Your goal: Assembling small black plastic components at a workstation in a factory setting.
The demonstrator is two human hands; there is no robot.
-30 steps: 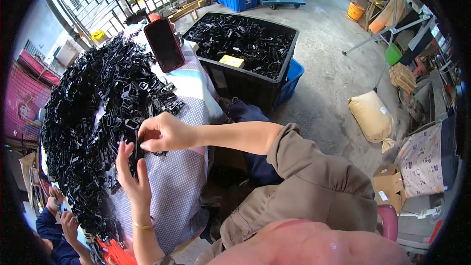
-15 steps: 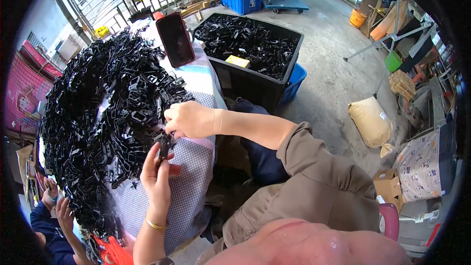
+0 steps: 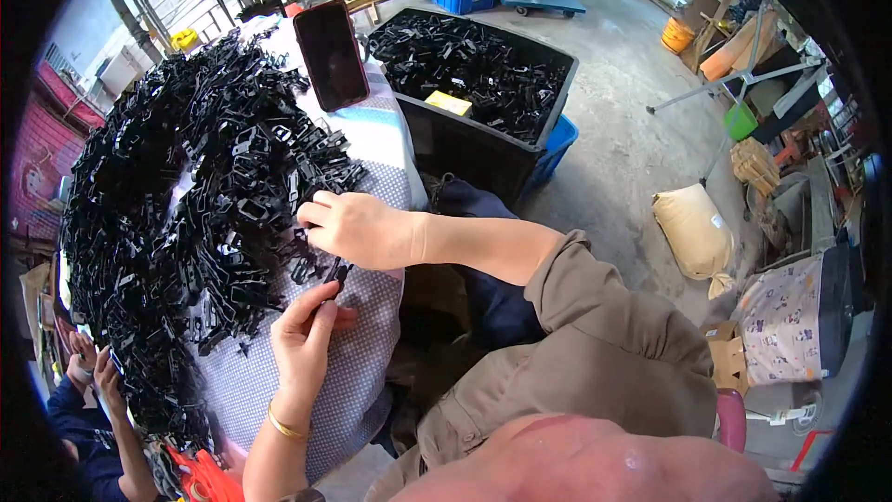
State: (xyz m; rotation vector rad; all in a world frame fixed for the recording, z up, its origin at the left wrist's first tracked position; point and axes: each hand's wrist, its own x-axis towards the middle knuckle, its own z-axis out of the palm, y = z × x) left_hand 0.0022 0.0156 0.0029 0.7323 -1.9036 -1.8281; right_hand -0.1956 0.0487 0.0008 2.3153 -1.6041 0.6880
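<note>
Item: one small black part (image 3: 338, 272), slim and partly covered by the fingers, at the lower right margin of the heap, above the cloth.

Left hand (image 3: 305, 330): grip pinched on that part, thumb against fingers; palm over exposed cloth.

Right hand (image 3: 358, 231): just above the left, fingers curled at the heap's margin. Whether its grip contains anything: cannot tell; the fingertips are hidden.

Heap of black parts (image 3: 139, 214): loose, interlaced, spread over most of the table. Patterned cloth (image 3: 353, 353): pale, draped over the table's near side.

Risks, as judged: neighbouring pieces could snag and drag along if one is pulled from the tangle; the pinched part, being small, could slip if the pinch slackens; loose pieces could slide off the draped side if the cloth is tugged.

Edges and room: the table edge curves beneath the right forearm. Working room is the strip of cloth between heap and edge; leftward, the heap itself limits movement. Phone (image 3: 333, 56), propped at the far right, and black bin (image 3: 465, 144) of similar parts, beyond the edge, bound the reach forward. Another person's hands (image 3: 82, 358) are at the heap's far left side.
</note>
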